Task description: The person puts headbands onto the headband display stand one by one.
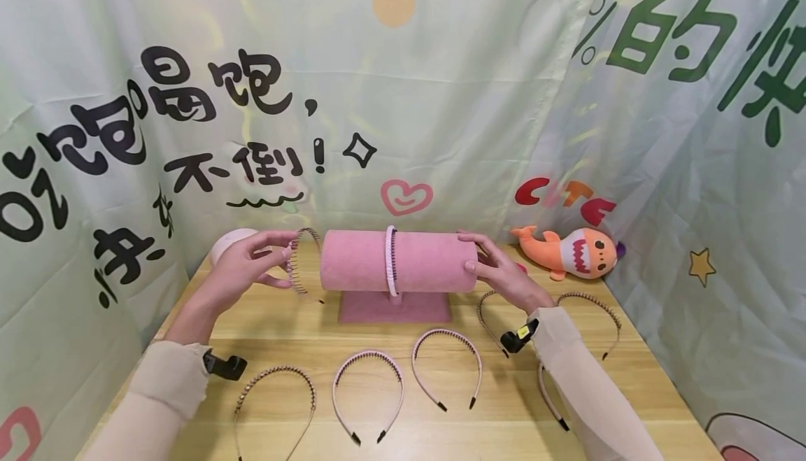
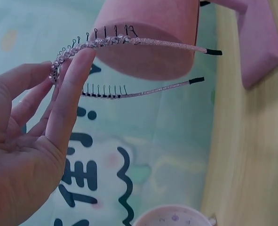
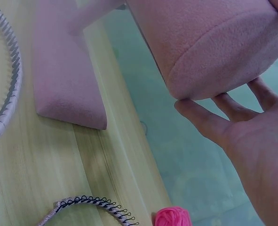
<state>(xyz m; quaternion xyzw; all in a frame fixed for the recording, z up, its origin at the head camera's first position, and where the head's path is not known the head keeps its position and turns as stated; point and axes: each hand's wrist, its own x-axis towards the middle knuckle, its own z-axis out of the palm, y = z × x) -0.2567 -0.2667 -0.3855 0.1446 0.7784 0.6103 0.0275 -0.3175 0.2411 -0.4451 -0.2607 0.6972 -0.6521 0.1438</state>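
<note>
My left hand (image 1: 239,263) pinches a pink beaded headband (image 2: 111,41) with thin wire teeth, held in the air just off the left end of a pink plush headband stand (image 1: 359,261). In the left wrist view, the headband's two dark tips point toward the stand's round end. My right hand (image 1: 506,279) grips the right end of the stand's roll, its thumb and fingers spread about the rim. Around the middle of the roll sits a white headband (image 1: 390,265) with dark teeth.
Several headbands lie on the wooden table, among them a pink one (image 1: 368,355), a brown beaded one (image 1: 277,370) and one at the right (image 1: 588,296). An orange shark toy (image 1: 582,254) lies back right. A pink yarn ball (image 3: 172,216) and a pale round object (image 2: 174,216) flank the stand.
</note>
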